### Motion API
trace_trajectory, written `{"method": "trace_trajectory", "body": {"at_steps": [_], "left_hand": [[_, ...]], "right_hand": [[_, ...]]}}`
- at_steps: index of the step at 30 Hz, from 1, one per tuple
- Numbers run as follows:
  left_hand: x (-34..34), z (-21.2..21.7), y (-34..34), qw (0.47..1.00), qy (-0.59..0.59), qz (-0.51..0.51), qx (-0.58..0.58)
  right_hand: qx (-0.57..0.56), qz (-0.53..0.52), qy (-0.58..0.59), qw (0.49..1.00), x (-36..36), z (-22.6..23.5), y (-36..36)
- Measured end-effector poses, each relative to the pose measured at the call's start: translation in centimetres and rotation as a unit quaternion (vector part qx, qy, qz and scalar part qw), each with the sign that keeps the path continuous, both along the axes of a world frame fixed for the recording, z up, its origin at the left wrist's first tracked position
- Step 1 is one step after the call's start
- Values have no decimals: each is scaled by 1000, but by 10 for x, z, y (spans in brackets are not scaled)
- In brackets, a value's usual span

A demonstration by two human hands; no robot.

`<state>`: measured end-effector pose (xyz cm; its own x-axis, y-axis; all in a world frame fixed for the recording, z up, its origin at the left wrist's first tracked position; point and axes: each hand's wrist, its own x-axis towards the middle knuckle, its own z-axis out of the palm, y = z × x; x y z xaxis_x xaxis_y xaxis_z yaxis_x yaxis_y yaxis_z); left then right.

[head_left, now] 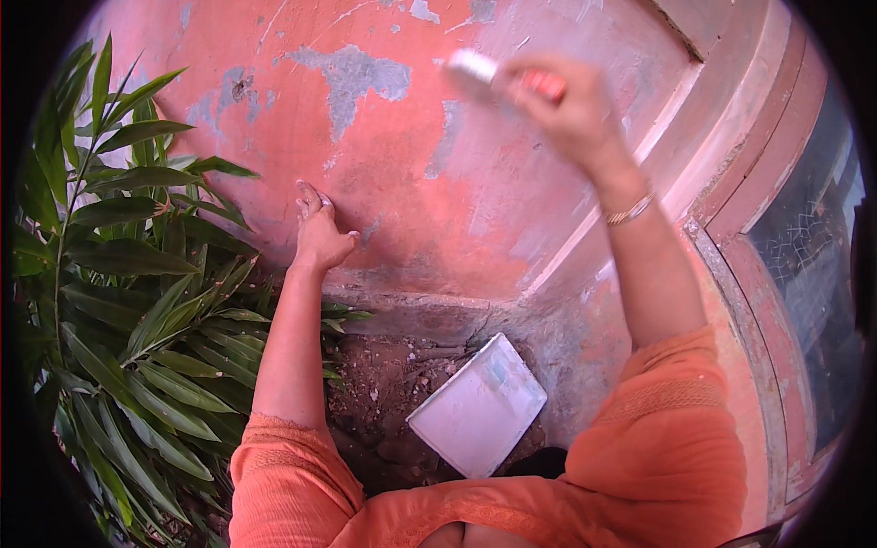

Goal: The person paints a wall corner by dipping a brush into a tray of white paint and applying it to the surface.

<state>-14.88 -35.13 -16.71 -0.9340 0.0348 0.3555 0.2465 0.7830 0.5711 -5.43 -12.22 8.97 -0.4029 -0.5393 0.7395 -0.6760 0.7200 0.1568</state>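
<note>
A white-headed tool with a red handle (493,75), probably a paint roller though it's blurred, is raised against the peeling pink wall (402,137), gripped in her closed right hand (562,110). Her left hand (318,233) presses flat and open on the wall. Below, a white tray (475,406) lies on soil beside a leafy plant (128,274).

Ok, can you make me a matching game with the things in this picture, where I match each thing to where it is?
Things:
1. left hand
2. right hand
3. white tray
4. leafy plant

Places:
A. lying on the brown soil at the foot of the wall
B. raised up high, holding a blurred roller
C. pressed flat against the pink wall
D. growing along the left side

Right pairs: 1-C, 2-B, 3-A, 4-D
</note>
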Motion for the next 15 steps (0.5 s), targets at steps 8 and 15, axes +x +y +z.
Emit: {"method": "trace_trajectory", "body": {"at_steps": [8,15], "left_hand": [[-3,4,7,1000,-5,-7,6],[-5,-5,-4,1000,6,-23,20]], "right_hand": [[62,-62,317,944,-45,15,-5],[162,30,45,985,-4,-190,-11]]}}
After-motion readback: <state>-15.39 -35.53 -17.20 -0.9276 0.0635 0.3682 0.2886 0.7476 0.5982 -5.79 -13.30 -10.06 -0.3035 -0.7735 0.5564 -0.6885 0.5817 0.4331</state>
